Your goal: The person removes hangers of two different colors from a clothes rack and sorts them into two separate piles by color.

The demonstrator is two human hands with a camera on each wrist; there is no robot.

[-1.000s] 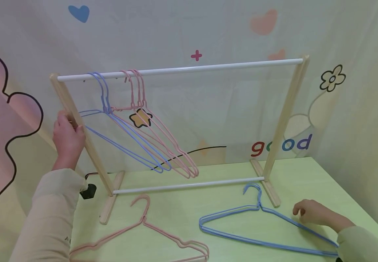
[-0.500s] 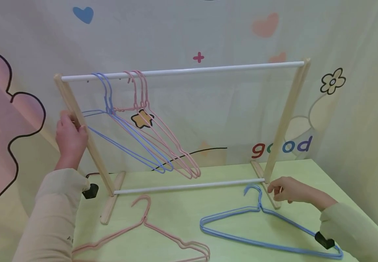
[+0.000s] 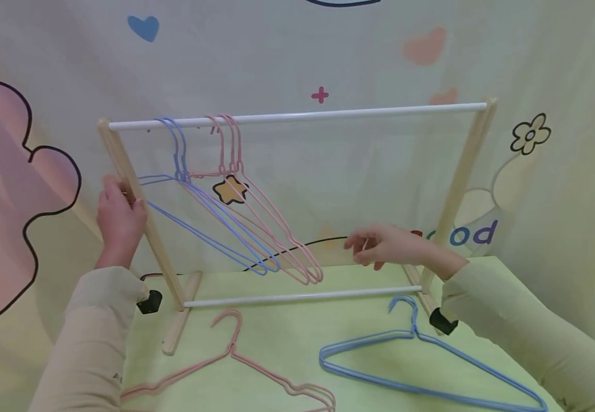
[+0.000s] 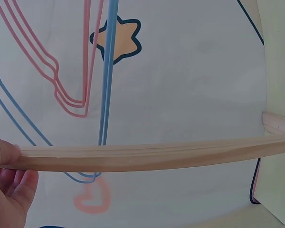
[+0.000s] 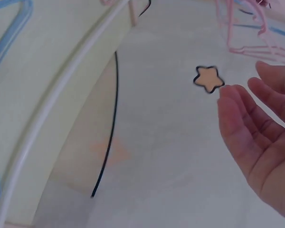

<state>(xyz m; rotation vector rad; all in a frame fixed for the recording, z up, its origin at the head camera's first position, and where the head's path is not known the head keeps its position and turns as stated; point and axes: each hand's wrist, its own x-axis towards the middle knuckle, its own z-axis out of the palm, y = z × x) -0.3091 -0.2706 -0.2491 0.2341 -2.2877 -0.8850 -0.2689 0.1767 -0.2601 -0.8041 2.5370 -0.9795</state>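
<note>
My left hand (image 3: pixel 122 220) grips the left wooden post (image 3: pixel 157 252) of a small garment rack, thumb on one side and fingers on the other in the left wrist view. My right hand (image 3: pixel 387 247) is in the air in front of the rack's right half, fingers loosely bent and holding nothing. To its left, pink hangers (image 3: pixel 232 167) hang from the white top rail (image 3: pixel 354 114). Two blue hangers (image 3: pixel 179 173) hang nearer the left post. On the table, stacked pink hangers (image 3: pixel 232 347) lie at front left and stacked blue hangers (image 3: pixel 414 332) at front right.
A white lower bar (image 3: pixel 302 297) joins the rack's wooden feet just above the pale green table (image 3: pixel 276 337). The right wooden post (image 3: pixel 464 166) stands behind my right forearm. A curtain (image 3: pixel 369 171) with printed shapes hangs close behind the rack.
My right hand has risen from the table beside the blue hangers and moved left to the front of the rack. My left hand keeps its grip on the post. The head view has shifted slightly.
</note>
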